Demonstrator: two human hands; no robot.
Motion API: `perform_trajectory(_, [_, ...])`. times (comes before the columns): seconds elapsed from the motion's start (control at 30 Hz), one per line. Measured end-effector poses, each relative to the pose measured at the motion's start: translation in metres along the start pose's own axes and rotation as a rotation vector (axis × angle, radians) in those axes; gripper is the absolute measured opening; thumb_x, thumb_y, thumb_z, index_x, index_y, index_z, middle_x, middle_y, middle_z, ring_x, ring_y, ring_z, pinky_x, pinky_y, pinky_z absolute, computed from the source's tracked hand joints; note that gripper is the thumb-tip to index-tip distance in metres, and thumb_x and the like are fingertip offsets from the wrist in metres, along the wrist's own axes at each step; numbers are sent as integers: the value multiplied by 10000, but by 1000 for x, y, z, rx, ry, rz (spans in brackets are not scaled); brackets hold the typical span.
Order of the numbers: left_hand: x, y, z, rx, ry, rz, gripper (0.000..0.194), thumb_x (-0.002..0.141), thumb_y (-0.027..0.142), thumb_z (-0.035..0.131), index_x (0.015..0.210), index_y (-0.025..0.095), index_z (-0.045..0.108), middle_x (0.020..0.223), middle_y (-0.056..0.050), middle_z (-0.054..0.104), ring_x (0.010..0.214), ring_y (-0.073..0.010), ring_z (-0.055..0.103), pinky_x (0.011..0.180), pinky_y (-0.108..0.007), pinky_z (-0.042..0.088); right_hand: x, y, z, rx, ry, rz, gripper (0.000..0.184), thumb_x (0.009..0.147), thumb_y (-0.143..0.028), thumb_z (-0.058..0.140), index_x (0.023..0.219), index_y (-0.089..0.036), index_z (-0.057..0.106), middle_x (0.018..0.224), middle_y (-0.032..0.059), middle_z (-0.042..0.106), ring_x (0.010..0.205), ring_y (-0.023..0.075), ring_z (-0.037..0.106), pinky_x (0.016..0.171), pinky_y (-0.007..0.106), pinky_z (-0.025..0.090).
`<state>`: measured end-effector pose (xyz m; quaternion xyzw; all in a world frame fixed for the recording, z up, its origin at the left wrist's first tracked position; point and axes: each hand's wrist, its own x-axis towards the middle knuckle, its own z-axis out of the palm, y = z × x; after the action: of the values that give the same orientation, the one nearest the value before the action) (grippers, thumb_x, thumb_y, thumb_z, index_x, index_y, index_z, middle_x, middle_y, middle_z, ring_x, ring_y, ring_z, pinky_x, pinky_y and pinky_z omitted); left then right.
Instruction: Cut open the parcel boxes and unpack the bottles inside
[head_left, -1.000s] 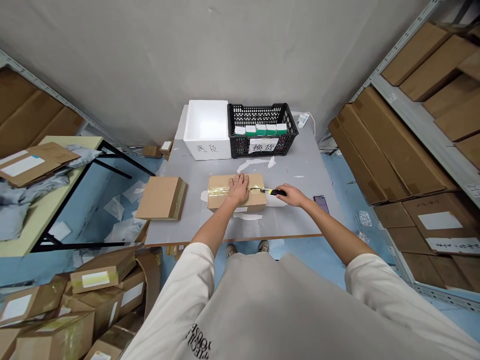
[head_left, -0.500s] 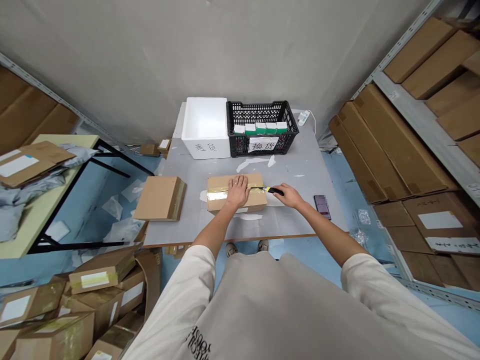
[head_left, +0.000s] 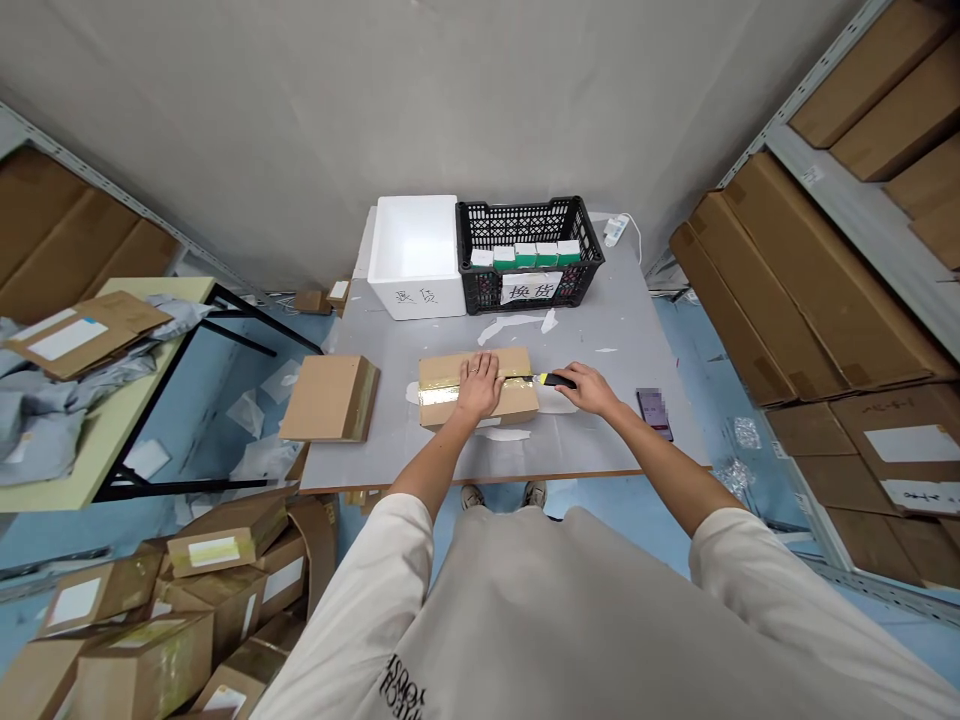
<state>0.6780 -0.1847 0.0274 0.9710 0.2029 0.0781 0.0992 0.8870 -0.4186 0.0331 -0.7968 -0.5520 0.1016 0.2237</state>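
Taped carton (head_left: 517,402) lies near the front edge of the bench (head_left: 397,445), long axis parallel to it. The left hand (head_left: 480,386) rests flat on top, gripping nothing; the right hand (head_left: 587,388), curled round a knife (head_left: 559,381), is just past the carton's right end.

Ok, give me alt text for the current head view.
A person's left hand rests on a taped brown cardboard box while the right hand holds a black-and-yellow utility knife at its right end, on a grey table. Behind stand a white foam box and a black plastic crate holding green-and-white boxes.
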Motion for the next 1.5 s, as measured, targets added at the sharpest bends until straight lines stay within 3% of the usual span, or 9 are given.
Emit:
perform_trajectory(0.23, [-1, 3, 2, 27, -4, -13, 613, 1067, 399, 256, 1620, 153, 353, 1676, -142, 368, 1592, -305, 240, 1290, -562, 151, 1, 15, -1, -32, 27, -28, 437, 1022, -474, 524, 1367, -255, 678, 1157, 118, 698, 1068, 300, 636, 901, 403, 481])
perform_trajectory(0.47, [-2, 5, -1, 45, -28, -23, 612, 1068, 399, 255, 1627, 164, 337, 1680, -133, 362, 1597, -297, 230, 1296, -555, 142, 16, 26, -4, -40, -1, -95, 452, 1019, -528, 503, 1338, -261, 680, 1205, 127, 696, 1114, 314, 616, 959, 445, 440])
perform_trajectory(0.6, [-2, 6, -2, 42, -38, -28, 615, 1065, 403, 256, 1625, 164, 341, 1697, -124, 330, 1597, -301, 229, 1299, -553, 140, 18, 46, -19, 48, 261, 131, 480, 1016, -515, 470, 1353, -231, 662, 1232, 145, 680, 1128, 327, 612, 961, 460, 481])
perform_trajectory(0.77, [-4, 6, -1, 8, -31, -33, 624, 1037, 397, 330, 1610, 153, 364, 1697, -131, 326, 1598, -311, 219, 1300, -558, 128, 11, 71, -28, 50, 242, 322, 473, 919, -450, 609, 1313, -198, 683, 1241, 148, 678, 1137, 337, 613, 989, 461, 492])
perform_trajectory(0.9, [-4, 8, -4, -22, -28, -24, 657, 983, 371, 431, 1600, 151, 378, 1681, -145, 344, 1588, -335, 227, 1294, -560, 137, 0, 84, -4, 26, 167, 558, 414, 880, -394, 625, 1227, -186, 714, 1205, 145, 690, 1096, 313, 630, 962, 422, 496])
perform_trajectory(1.13, [-4, 7, -16, -17, -39, -104, 495, 1016, 396, 428, 1449, 184, 537, 1440, -169, 568, 1379, -339, 482, 1203, -493, 319, -33, 116, 55, -8, -39, 969, 419, 869, -437, 654, 1192, -175, 698, 1262, 189, 631, 1079, 321, 653, 860, 407, 518])
perform_trajectory(1.33, [-23, -6, -24, 12, -64, -83, 483, 1040, 366, 387, 1475, 194, 508, 1510, -150, 523, 1446, -302, 425, 1220, -468, 283, -59, 135, 89, -16, -88, 1050, 424, 880, -417, 661, 1217, -161, 657, 1247, 211, 614, 1095, 342, 649, 888, 452, 528])
perform_trajectory(1.5, [-34, -12, -26, 40, -88, -79, 495, 1050, 372, 367, 1501, 207, 485, 1545, -139, 502, 1468, -285, 410, 1251, -468, 242, -57, 132, 95, -60, -42, 1043, 497, 870, -432, 665, 1277, -150, 618, 1287, 238, 590, 1217, 404, 575, 994, 548, 478])
